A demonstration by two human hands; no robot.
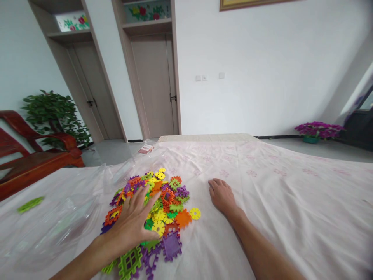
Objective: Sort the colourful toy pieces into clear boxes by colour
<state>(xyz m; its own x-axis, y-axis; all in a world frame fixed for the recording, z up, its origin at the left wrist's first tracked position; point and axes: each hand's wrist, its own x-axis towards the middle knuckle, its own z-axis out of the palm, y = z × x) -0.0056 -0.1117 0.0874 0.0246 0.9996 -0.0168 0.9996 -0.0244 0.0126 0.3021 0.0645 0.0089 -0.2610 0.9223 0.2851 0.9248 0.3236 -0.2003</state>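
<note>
A heap of colourful plastic interlocking pieces [167, 198], in purple, orange, yellow and green, lies on a white cloth with a faint pink pattern [276, 194]. My left hand [132, 221] rests flat on the heap with fingers spread, holding nothing. My right hand [221, 194] lies palm down on the cloth just right of the heap, fingers stretched out, apart from the pieces. A single yellow round piece [195, 213] sits at the heap's right edge.
A clear plastic bag [67, 217] lies left of the heap, with a lone green piece [30, 204] further left. A red wooden chair [35, 155] and a potted plant [55, 114] stand at the left. Two doors are behind; purple flowers [317, 130] sit at the far right.
</note>
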